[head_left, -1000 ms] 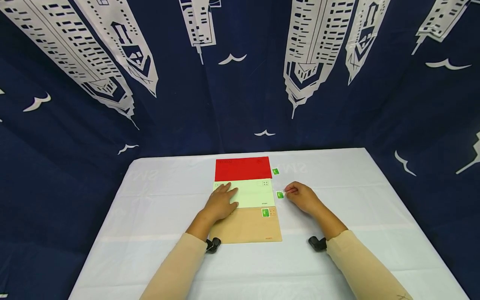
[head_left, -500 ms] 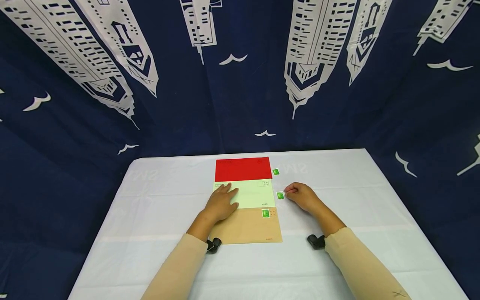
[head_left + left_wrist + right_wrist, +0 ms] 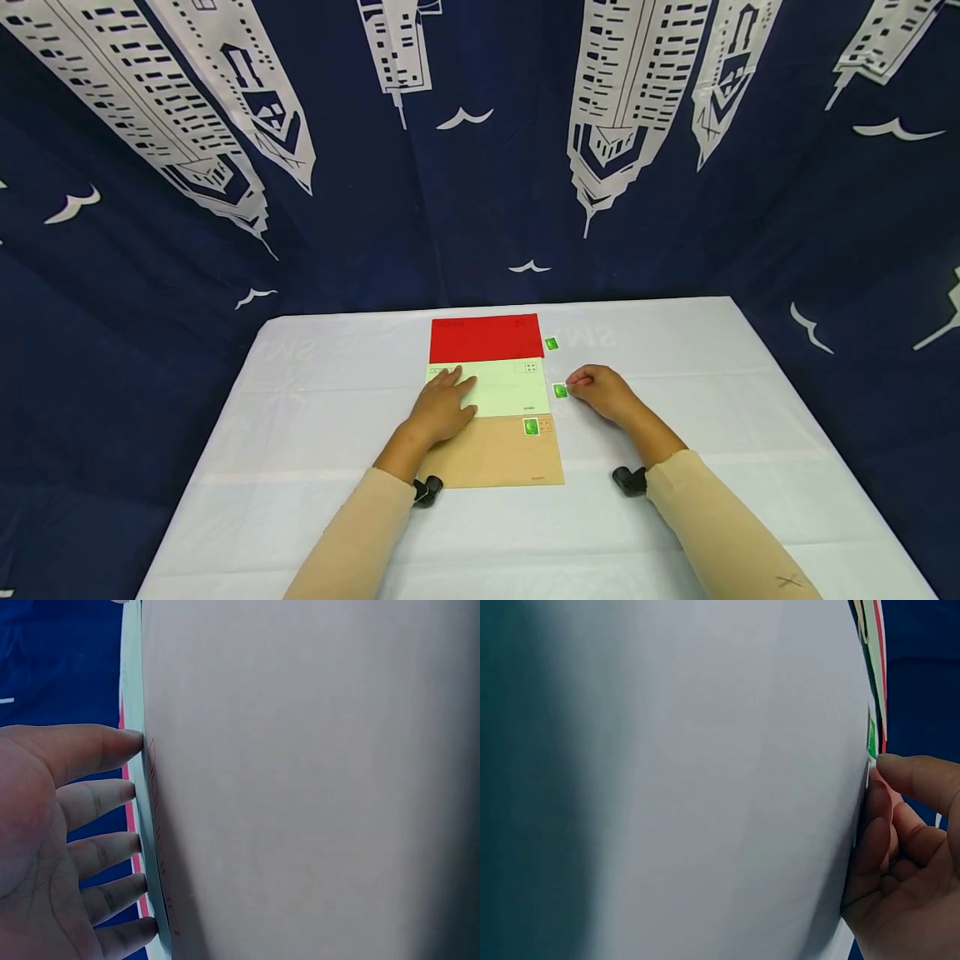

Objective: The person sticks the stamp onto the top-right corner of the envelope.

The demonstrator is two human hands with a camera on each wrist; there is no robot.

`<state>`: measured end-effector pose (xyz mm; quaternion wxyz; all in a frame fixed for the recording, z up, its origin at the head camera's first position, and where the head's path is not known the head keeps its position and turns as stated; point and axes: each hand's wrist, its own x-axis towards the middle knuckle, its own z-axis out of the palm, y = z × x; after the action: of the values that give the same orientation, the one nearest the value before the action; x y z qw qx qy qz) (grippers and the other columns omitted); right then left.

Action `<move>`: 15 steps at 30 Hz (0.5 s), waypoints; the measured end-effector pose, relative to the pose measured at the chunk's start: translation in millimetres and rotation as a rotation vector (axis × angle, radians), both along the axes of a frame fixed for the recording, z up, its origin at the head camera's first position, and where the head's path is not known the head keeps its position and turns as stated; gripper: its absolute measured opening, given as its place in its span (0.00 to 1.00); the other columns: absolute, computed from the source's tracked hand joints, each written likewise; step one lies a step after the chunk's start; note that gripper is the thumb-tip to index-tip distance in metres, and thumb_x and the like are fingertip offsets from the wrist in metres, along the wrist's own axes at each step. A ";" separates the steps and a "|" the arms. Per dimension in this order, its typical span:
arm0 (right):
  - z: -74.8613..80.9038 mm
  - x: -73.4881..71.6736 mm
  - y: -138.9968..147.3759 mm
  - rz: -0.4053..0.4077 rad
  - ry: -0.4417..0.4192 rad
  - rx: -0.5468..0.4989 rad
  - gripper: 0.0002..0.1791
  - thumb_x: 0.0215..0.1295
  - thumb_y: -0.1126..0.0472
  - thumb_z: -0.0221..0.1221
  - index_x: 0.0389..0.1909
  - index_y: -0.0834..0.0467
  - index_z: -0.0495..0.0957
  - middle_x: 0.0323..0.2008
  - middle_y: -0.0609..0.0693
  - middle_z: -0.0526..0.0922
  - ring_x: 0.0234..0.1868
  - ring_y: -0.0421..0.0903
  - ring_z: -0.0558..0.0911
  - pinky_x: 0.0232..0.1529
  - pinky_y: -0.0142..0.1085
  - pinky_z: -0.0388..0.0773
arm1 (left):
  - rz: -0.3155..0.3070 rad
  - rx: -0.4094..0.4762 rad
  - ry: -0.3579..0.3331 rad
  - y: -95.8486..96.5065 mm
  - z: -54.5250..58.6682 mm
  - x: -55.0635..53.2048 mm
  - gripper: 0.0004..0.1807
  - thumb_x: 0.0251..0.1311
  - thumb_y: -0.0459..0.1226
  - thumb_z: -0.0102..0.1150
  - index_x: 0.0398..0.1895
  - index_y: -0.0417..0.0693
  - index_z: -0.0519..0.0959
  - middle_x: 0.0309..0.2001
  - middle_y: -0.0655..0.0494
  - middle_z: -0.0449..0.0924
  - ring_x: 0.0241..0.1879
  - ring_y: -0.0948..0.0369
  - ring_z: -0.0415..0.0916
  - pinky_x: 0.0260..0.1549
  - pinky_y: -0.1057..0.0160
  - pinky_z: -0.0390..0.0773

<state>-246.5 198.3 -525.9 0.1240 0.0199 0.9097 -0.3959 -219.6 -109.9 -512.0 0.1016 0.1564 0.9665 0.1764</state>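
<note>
My left hand (image 3: 444, 406) rests with spread fingers on the pale green envelope (image 3: 510, 387), its palm side over the brown envelope (image 3: 487, 462) below. Beside the green envelope's right edge lies a green postage stamp (image 3: 560, 390) with a white border. My right hand (image 3: 603, 393) pinches that stamp's right corner between thumb and curled fingers. In the right wrist view the thumb tip meets the end of the stamp (image 3: 872, 739). Another stamp (image 3: 531, 427) sits on the brown envelope, left of its printed box. A third stamp (image 3: 552, 343) lies beside the red envelope (image 3: 486, 337).
The envelopes form a column on a white-covered table (image 3: 300, 467), red farthest, brown nearest. A dark blue curtain (image 3: 360, 217) with white building prints hangs behind the table's far edge. Black wrist cameras sit below each hand.
My right forearm has shifted slightly left, with its fingertips staying at the stamp's corner. The left hand, envelopes and stamps stay in place.
</note>
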 end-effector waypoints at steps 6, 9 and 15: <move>-1.2 -2.7 -2.1 -0.008 -0.008 -0.002 0.09 0.70 0.58 0.61 0.44 0.60 0.82 0.34 0.50 0.80 0.38 0.46 0.76 0.40 0.33 0.72 | 0.005 -0.010 0.000 -1.8 -0.9 -0.5 0.31 0.71 0.47 0.55 0.76 0.52 0.67 0.79 0.43 0.57 0.80 0.43 0.50 0.79 0.44 0.52; -1.3 -2.7 -2.7 -0.017 -0.017 -0.002 0.09 0.69 0.58 0.62 0.43 0.60 0.82 0.33 0.49 0.80 0.38 0.46 0.76 0.40 0.33 0.72 | 0.000 -0.014 -0.004 -1.9 -0.8 -0.7 0.31 0.71 0.47 0.55 0.76 0.52 0.66 0.79 0.43 0.56 0.80 0.43 0.50 0.79 0.44 0.52; -1.0 -1.6 -2.8 -0.042 -0.025 -0.018 0.09 0.68 0.58 0.63 0.42 0.60 0.82 0.32 0.49 0.80 0.37 0.45 0.76 0.39 0.32 0.71 | -0.006 -0.015 -0.005 -1.1 -0.7 -1.0 0.31 0.71 0.47 0.55 0.76 0.51 0.66 0.79 0.43 0.57 0.80 0.43 0.50 0.79 0.44 0.52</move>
<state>-248.1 195.6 -527.0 0.1273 0.0429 0.9039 -0.4062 -220.6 -111.0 -512.7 0.1056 0.1582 0.9670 0.1694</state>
